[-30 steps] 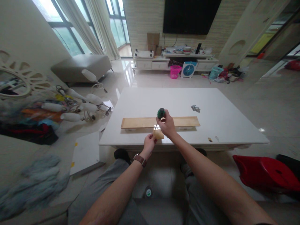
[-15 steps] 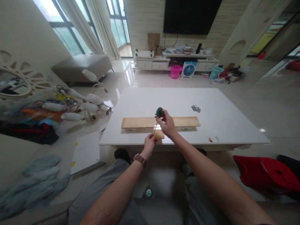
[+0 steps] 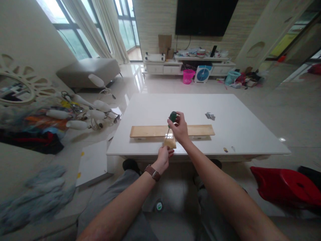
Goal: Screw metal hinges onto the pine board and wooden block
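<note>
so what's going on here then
A person sits at a white table. Their right hand holds a green-handled screwdriver, its shaft slanting down to a shiny metal plate between a long wooden board and a small wooden block. The fingers of their left hand are at the block's near edge. Whether the tip sits in a screw is too small to tell.

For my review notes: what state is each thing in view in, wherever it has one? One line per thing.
Screwdriver, gripped in the right hand, slanted, tip downward
Small wooden block, left hand at its near edge
Long wooden board, lying lengthwise, raised off the white table
Metal plate, between board and block
Metal pieces, loose, piled
Television, screen dark
Curtains, drawn aside
Pink basket, upright
</note>
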`<act>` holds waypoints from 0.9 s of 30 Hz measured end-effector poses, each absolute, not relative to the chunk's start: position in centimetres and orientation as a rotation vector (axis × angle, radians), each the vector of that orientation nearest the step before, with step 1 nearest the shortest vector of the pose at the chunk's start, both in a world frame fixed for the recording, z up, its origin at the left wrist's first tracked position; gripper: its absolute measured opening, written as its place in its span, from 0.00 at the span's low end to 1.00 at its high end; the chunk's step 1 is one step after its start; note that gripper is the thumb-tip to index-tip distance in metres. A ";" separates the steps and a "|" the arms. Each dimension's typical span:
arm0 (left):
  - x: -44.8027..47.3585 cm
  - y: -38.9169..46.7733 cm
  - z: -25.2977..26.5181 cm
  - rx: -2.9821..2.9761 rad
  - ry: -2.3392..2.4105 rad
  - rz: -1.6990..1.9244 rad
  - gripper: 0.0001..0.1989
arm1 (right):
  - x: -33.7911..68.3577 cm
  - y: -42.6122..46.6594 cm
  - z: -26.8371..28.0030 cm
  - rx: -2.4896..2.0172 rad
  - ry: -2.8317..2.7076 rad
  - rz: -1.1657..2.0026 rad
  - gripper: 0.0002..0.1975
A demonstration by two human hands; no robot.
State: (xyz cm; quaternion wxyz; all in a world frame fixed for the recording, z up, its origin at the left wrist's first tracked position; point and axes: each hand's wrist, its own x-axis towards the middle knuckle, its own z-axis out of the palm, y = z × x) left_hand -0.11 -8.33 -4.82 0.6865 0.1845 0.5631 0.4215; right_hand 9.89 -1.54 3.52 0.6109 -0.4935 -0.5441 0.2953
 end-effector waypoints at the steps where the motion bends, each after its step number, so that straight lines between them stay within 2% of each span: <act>1: 0.0 -8.4 -4.4 0.400 1.256 0.940 0.03 | 9.9 -1.5 3.6 -1.132 -1.275 0.689 0.21; 7: 0.4 -9.3 -1.3 0.271 1.160 0.996 0.05 | 10.0 -1.7 4.2 -1.084 -1.357 0.663 0.16; 14: 0.7 -10.2 1.3 0.144 1.151 1.004 0.07 | 9.3 -1.6 4.5 -1.096 -1.219 0.607 0.21; 23: -0.5 -10.9 1.6 0.120 1.155 0.953 0.08 | 9.7 -1.8 4.7 -1.036 -1.370 0.621 0.20; 27: -1.1 -11.2 1.3 0.106 1.149 0.942 0.09 | 9.9 -2.0 5.3 -1.089 -1.366 0.485 0.16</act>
